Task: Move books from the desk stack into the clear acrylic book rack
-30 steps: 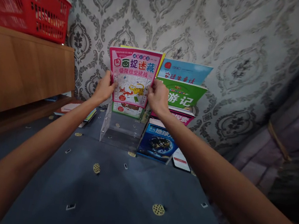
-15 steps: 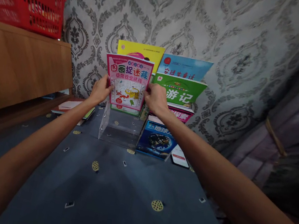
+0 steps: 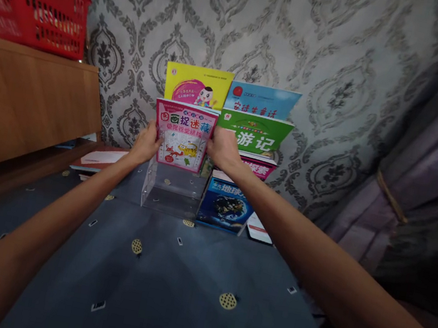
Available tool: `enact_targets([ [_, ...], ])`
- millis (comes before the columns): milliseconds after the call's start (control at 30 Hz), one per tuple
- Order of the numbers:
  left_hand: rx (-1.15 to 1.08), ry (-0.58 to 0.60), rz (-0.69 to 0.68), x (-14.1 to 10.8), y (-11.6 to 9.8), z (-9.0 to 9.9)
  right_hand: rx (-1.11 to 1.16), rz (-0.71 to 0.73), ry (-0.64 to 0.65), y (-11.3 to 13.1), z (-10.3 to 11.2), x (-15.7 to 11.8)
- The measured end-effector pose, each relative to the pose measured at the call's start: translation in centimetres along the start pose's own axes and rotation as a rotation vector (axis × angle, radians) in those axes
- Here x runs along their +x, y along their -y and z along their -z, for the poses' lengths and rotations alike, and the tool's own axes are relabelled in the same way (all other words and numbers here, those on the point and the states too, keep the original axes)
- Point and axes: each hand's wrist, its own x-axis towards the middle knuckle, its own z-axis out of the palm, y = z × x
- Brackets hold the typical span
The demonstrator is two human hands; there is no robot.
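Note:
A pink book (image 3: pixel 183 138) with a fox and a tiger on its cover stands upright between my hands. My left hand (image 3: pixel 147 143) grips its left edge, and my right hand (image 3: pixel 224 149) pinches the right edge. Behind it rises a yellow book (image 3: pixel 199 82). Below is a clear acrylic rack (image 3: pixel 170 200), whose front left tier shows no book. In the right half of the rack stand a light blue book (image 3: pixel 262 99), a green book (image 3: pixel 256 132), a magenta book (image 3: pixel 263 169) and a dark blue book (image 3: pixel 225 207), one before another.
A phone (image 3: pixel 260 230) lies right of the rack. Several books (image 3: pixel 96 159) are stacked at the left, beside a wooden cabinet (image 3: pixel 30 102) bearing a red basket (image 3: pixel 54 16). A patterned wall is behind, a tied curtain (image 3: pixel 373 174) at the right.
The pink book has moved down in both hands, and more of the yellow book shows above it. The whole view has shifted slightly.

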Motion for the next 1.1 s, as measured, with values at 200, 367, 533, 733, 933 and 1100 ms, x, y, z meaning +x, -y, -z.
enact_targets([
  [200, 0.044, 0.037, 0.031, 0.0, -0.6, 0.3, 0.016, -0.037, 0.007, 0.5, 0.9, -0.5],
  [367, 0.133, 0.094, 0.094, -0.2, -1.6, 1.0, 0.039, -0.053, -0.010, 0.6, 1.2, -0.5],
  [533, 0.198, 0.132, 0.130, -0.3, -2.5, 1.6, 0.053, -0.028, -0.056, 0.4, 0.8, -0.4],
  [733, 0.202, 0.154, 0.148, 0.0, -2.9, 1.7, 0.062, -0.038, -0.057, 0.2, 0.6, -0.4],
  [933, 0.185, 0.137, 0.131, 0.4, -2.6, 1.1, 0.074, -0.061, -0.045, 0.3, 0.9, -0.3],
  [1100, 0.184, 0.130, 0.128, 0.7, -2.6, 0.9, 0.056, -0.058, -0.041, 0.2, 0.8, -0.1],
])
